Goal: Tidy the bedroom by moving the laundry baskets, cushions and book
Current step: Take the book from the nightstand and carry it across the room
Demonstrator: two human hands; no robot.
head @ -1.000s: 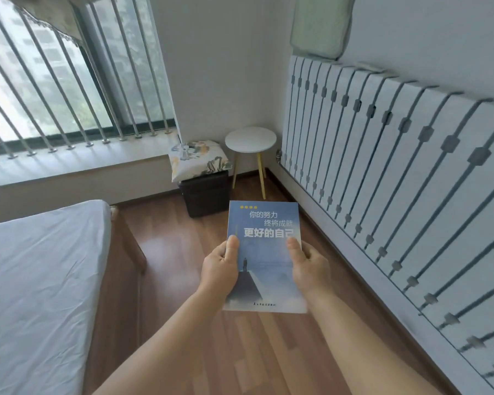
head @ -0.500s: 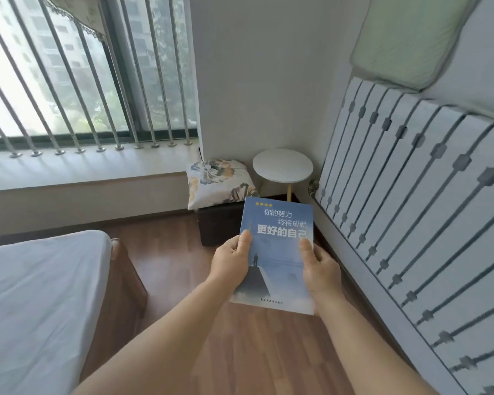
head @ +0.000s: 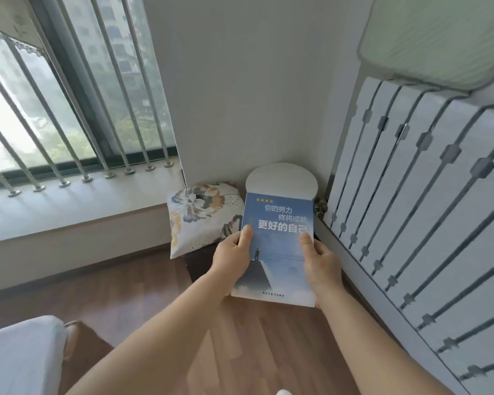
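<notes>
A blue book (head: 278, 246) with white Chinese lettering is held face up in front of me. My left hand (head: 233, 256) grips its left edge, thumb on the cover. My right hand (head: 320, 260) grips its right edge the same way. The book's far end overlaps the near rim of a small round white side table (head: 281, 178) in the corner. A floral cushion (head: 203, 215) lies on a dark box (head: 200, 263) just left of the book.
A white slatted wardrobe front (head: 428, 212) runs along the right. A pale green cushion (head: 439, 38) sits on top of it. A barred window and sill (head: 77, 201) fill the left. The bed corner (head: 20, 354) is at lower left. Wooden floor lies between.
I have moved closer to the corner. The book, held in both hands, now reaches the round table, and the cushion and table look larger.
</notes>
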